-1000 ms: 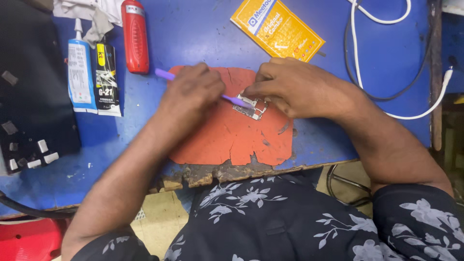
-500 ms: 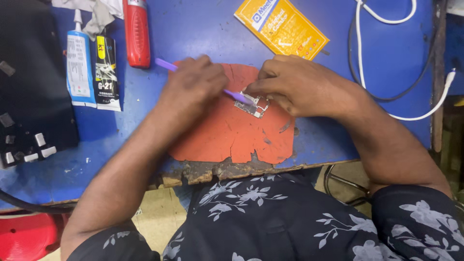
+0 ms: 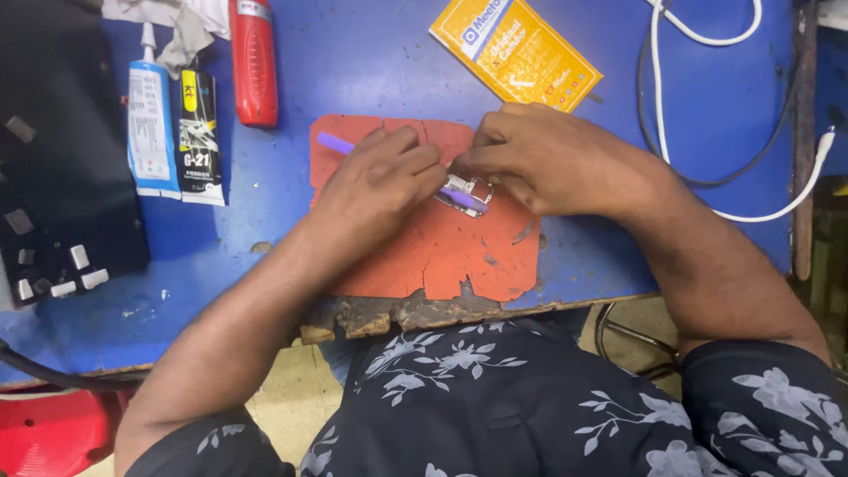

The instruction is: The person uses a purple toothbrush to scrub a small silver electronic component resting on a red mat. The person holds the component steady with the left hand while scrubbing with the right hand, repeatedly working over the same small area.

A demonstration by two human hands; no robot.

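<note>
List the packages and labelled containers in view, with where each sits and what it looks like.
Yellow packet: flat rectangle, yellow-orange with a blue-and-white patch, lying tilted on the blue table beyond the right hand.
White tube: slim, nozzle up, white-and-blue label, far left.
Black tube: touching the white one's right side, black with yellow and white panels.
Red cylinder: glossy red, pale label at top, right of the tubes.
</note>
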